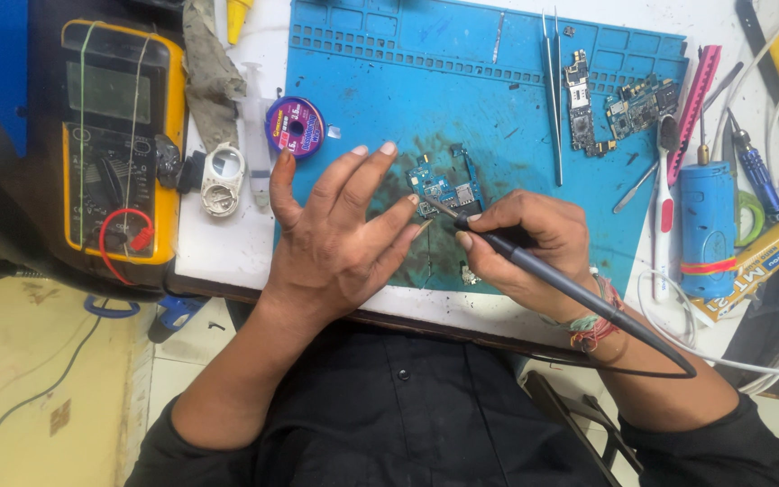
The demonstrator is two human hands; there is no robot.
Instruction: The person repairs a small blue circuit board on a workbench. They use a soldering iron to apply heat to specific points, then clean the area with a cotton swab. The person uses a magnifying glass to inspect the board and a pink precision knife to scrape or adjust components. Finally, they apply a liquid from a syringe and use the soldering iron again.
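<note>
- A blue work mat (498, 99) is covering most of the white bench, smudged dark around its middle where the hands are working.
- A yellow multimeter (119, 135) is lying well to the left of the mat, with red and black leads coiled on its face.
- A blue cylindrical tool (707, 225) is resting at the mat's right edge, beside a pink-handled brush (691, 108) and a tangle of white cables.
- The left hand (340, 239) is lying palm down on the mat with fingers spread and open, gripping nothing; its index fingertip is pressing at the edge of the small board, apparently steadying it.
- The right hand (534, 243) is closed in a pen grip on the soldering iron (570, 289), wrist resting near the bench edge, the black cable trailing off to the right.
- A purple spool of solder wick (295, 126) is sitting just beyond the left thumb.
- Two spare circuit boards (610, 104) and a pair of tweezers (552, 90) are lying at the mat's upper right, apart from the work.
- The small blue circuit board (444, 188) is lying flat at the mat's centre, between the two hands, with the iron's tip touching its lower edge.
- Risk, as I judge it: the left fingertips are sitting very close to the hot tip, so a slip could burn them; the trailing cable could tug the iron off its joint; dwelling too long could lift a pad.
</note>
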